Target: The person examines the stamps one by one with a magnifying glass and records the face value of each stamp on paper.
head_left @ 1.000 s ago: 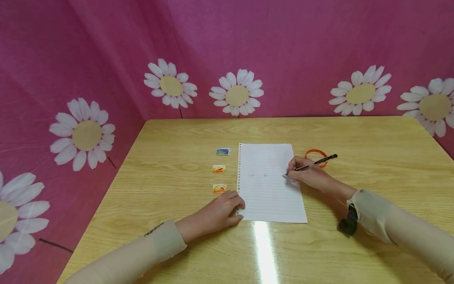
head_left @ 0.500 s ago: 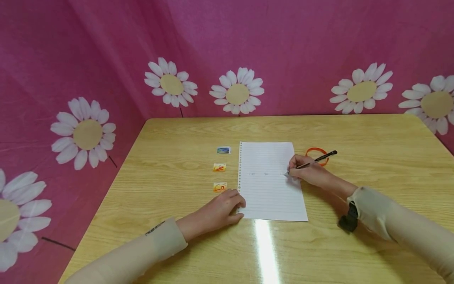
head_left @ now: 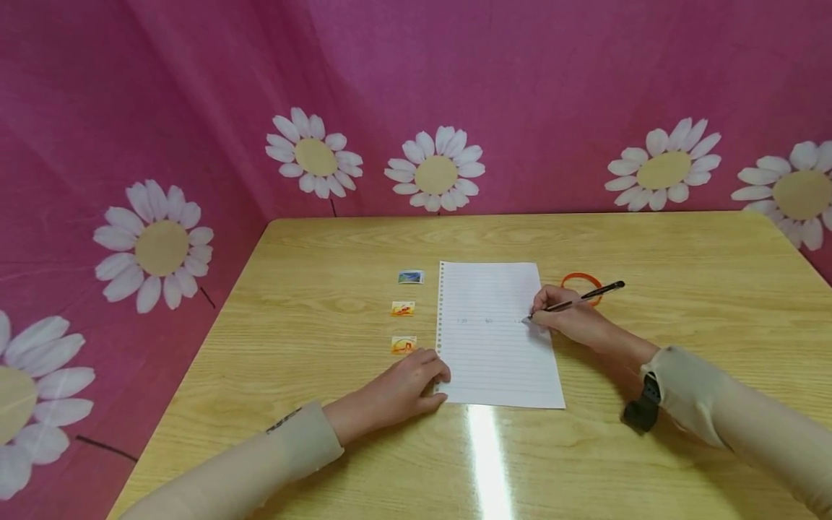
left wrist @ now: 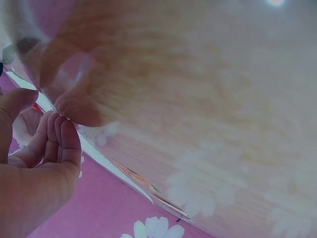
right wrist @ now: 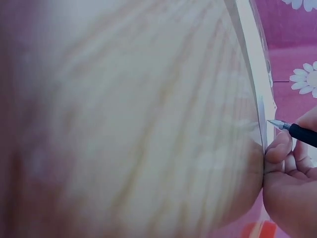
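My right hand [head_left: 575,318] pinches a black pen [head_left: 604,290] with a clear barrel near its tip. The tip is at the right part of a lined white sheet [head_left: 500,368] with punched holes down its left side. Small faint figures stand in a row across the sheet's middle, too faint to read surely. My left hand [head_left: 406,384] rests on the sheet's lower left edge, its fingers loosely bent. In the left wrist view the fingers [left wrist: 69,141] touch the tabletop. In the right wrist view the pen's metal tip [right wrist: 277,124] shows just above the paper.
Left of the sheet lie three small stamp-like pictures: a blue one [head_left: 411,277], a yellow one [head_left: 402,309] and another yellow one [head_left: 404,344] near my left hand. An orange-red ring [head_left: 581,276] lies behind my right hand. A pink flowered cloth [head_left: 533,94] hangs behind the wooden table [head_left: 312,289].
My right hand and the pen have shifted slightly to the right along the row of figures. The left hand stays in place on the sheet's edge.
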`<state>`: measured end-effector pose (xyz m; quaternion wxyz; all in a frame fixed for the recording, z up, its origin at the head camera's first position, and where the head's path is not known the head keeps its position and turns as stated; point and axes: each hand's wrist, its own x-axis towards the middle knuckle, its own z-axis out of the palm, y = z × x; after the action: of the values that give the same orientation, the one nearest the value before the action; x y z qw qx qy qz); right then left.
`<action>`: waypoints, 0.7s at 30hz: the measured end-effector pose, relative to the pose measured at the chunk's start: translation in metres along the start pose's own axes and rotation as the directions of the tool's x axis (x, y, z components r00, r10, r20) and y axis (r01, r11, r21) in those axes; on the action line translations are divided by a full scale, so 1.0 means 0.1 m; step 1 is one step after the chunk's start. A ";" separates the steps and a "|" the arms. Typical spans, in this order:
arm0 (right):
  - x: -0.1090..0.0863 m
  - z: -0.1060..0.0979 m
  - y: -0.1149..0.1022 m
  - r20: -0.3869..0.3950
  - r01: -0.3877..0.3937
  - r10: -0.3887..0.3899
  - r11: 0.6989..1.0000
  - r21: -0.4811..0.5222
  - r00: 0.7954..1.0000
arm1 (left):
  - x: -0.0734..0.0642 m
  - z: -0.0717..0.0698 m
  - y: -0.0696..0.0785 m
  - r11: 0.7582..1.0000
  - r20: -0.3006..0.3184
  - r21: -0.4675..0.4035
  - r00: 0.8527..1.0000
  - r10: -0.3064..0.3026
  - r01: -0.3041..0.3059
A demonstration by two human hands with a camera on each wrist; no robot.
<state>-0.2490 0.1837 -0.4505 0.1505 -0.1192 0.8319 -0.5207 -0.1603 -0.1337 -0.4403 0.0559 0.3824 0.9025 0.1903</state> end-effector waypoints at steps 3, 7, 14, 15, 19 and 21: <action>0.00 0.01 0.00 0.003 0.024 -0.024 1.000 0.002 1.000 | 0.00 0.01 0.00 1.000 -0.009 0.005 1.000 0.006 -0.006; -0.01 0.02 0.01 -0.002 0.041 -0.041 0.999 0.011 0.999 | 0.00 0.01 -0.01 1.000 -0.014 0.006 1.000 0.012 -0.012; -0.01 0.03 0.01 -0.006 0.048 -0.048 0.999 -0.008 0.999 | 0.00 0.01 0.00 1.000 -0.002 0.011 1.000 0.000 0.000; -0.01 0.03 0.01 -0.007 0.046 -0.046 0.999 -0.013 0.999 | 0.00 0.01 0.00 1.000 -0.001 0.012 1.000 -0.002 0.002; -0.01 0.02 -0.01 -0.009 0.041 -0.042 0.999 -0.031 0.999 | 0.00 0.01 0.01 1.000 0.003 0.009 1.000 -0.011 0.011; -0.01 0.02 -0.01 -0.004 0.038 -0.038 0.999 -0.035 0.999 | 0.01 0.02 0.01 1.000 0.005 0.007 1.000 -0.014 0.014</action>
<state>-0.2471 0.1821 -0.4501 0.1363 -0.1363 0.8387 -0.5093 -0.1599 -0.1320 -0.4412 0.0581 0.3768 0.9056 0.1858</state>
